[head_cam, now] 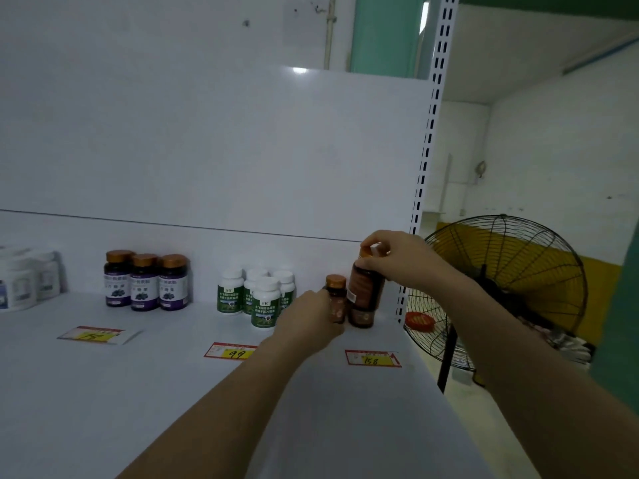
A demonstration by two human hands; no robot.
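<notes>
Two brown bottles with gold caps are at the back right of a white shelf (103,392). My left hand (311,318) is wrapped round the small brown bottle (337,299), which stands on the shelf. My right hand (397,259) grips the gold cap of the tall brown bottle (366,295) from above. The tall bottle tilts slightly and stands on another brown jar or its own base; I cannot tell which. A price tag marked 158 (373,358) lies in front of them.
Several white bottles with green labels (257,299) stand left of my hands, behind a 99 tag (230,350). Three purple-labelled bottles (147,281) and white tubs (24,283) sit further left. A black standing fan (501,292) is beyond the slotted shelf upright (427,160).
</notes>
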